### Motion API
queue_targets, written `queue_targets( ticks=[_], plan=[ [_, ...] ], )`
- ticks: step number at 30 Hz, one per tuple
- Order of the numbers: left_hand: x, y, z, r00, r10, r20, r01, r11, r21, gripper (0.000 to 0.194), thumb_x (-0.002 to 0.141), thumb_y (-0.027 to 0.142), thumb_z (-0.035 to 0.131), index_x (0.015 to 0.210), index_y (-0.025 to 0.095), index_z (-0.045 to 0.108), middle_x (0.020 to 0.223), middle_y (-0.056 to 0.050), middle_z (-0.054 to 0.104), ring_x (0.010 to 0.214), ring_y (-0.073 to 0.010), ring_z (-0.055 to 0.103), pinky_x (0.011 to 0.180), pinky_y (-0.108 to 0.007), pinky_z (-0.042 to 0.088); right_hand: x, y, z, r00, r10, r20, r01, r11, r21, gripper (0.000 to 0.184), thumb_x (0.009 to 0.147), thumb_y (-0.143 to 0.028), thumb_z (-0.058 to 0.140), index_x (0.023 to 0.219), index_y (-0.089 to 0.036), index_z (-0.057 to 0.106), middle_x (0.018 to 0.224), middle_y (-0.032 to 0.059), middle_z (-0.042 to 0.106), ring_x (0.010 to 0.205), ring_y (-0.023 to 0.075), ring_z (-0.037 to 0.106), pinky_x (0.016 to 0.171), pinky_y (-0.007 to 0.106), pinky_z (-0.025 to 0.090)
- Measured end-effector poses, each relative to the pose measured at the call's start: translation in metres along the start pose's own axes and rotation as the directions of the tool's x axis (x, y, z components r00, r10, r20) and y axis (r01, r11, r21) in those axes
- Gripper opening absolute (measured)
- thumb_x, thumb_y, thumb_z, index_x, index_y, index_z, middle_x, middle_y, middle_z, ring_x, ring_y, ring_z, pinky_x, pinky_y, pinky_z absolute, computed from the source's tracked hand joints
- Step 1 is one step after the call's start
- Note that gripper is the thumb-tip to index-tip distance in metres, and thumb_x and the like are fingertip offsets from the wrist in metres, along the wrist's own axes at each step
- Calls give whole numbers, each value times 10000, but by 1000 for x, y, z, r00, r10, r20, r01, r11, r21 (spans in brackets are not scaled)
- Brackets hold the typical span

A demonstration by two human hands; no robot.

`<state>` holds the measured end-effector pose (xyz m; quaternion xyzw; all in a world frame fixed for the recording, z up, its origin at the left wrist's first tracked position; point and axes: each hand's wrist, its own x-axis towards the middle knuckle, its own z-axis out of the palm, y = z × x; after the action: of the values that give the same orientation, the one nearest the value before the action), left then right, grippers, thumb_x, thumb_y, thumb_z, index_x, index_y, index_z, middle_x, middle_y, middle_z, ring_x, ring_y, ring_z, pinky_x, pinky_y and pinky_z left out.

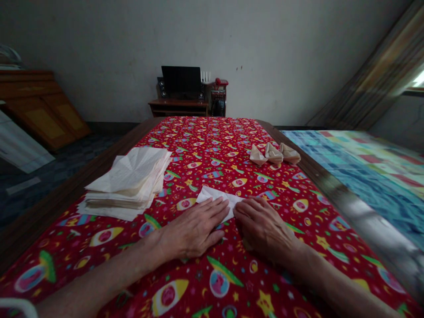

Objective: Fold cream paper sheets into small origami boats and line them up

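Observation:
A folded piece of white paper [215, 194] lies on the red patterned cloth, partly hidden under both hands. My left hand [198, 225] rests flat on its near left part, fingers stretched out and the thumb apart. At the paper's right end, my right hand [265, 225] has its fingers curled and pressed together on the edge; the fingertips are partly hidden. To the left sits a stack of creased paper sheets [129, 176]. Several folded paper shapes with pointed tips [273, 153] stand in a row at the far right of the cloth.
The cloth [212, 137] covers a long table with a dark wooden rim [318, 181]. A bed with a patchwork cover [361, 168] adjoins on the right. Beyond the far end stand a monitor [181, 81] and speakers on a low stand; a wooden cabinet [43, 106] is at left.

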<state>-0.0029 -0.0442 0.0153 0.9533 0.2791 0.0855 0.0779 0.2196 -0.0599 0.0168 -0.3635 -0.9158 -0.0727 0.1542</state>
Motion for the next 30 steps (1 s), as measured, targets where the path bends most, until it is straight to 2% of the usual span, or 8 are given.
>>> queue_targets(
  ticks=[3,6,9,16,21,24,27,30],
  plan=[
    [-1,0,3,1000,-2,0,2,1000,21,526,956,361,347,1435,161,262,1502,-104,265,1395,-210,219,1136,-389,230,-5,-4,1,999,-22,-30,24,999,42,331,895,-172,441,1203,-168,563,1198,111,611,1129,235,538,1020,467,366],
    [-4,-3,4,1000,-23,4,23,998,57,513,967,350,319,1436,155,254,1508,-93,252,1403,-203,190,1141,-382,208,-13,-6,0,997,-21,69,16,997,70,472,940,-320,418,1381,-154,397,1400,114,446,1297,242,398,1072,473,336],
    [-8,-6,4,997,-76,5,75,993,93,489,974,345,289,1419,142,295,1506,-91,262,1402,-198,196,1136,-374,209,-20,-5,-2,990,-21,140,15,999,50,536,950,-374,396,1415,-113,340,1444,128,364,1339,257,324,1077,486,336],
    [-18,-12,1,982,-185,-37,189,971,148,462,968,355,318,1388,164,355,1482,-81,321,1378,-192,269,1113,-387,239,-29,-1,-7,993,25,117,-30,999,39,497,956,-358,383,1374,-91,412,1405,139,402,1321,261,351,1059,488,370],
    [-26,-15,1,977,-199,-80,210,966,153,451,967,338,335,1380,159,375,1470,-72,345,1370,-199,287,1106,-415,250,-34,-3,-11,994,45,101,-46,999,-1,457,959,-341,376,1319,-79,482,1349,139,481,1265,271,439,1016,489,410],
    [-21,-25,4,964,-190,-184,207,975,75,387,970,290,340,1316,179,471,1398,-58,462,1307,-191,397,1086,-415,292,-31,-2,-6,999,46,7,-46,999,6,391,961,-295,374,1243,-89,549,1271,132,571,1202,262,506,982,456,425],
    [-6,-40,6,914,-193,-356,182,981,-63,273,933,275,444,1069,169,656,1118,-58,675,1100,-179,574,981,-343,413,-19,4,3,992,65,-111,-61,997,40,304,966,-266,368,1011,-156,648,1048,90,686,1008,222,601,913,402,434],
    [15,-56,4,897,-268,-352,226,962,-156,137,852,241,582,779,182,682,899,-29,694,906,-172,608,848,-306,464,-4,11,13,990,109,-83,-110,994,-4,276,947,-287,428,771,-180,613,772,57,651,748,184,580,740,347,441]
  ],
)
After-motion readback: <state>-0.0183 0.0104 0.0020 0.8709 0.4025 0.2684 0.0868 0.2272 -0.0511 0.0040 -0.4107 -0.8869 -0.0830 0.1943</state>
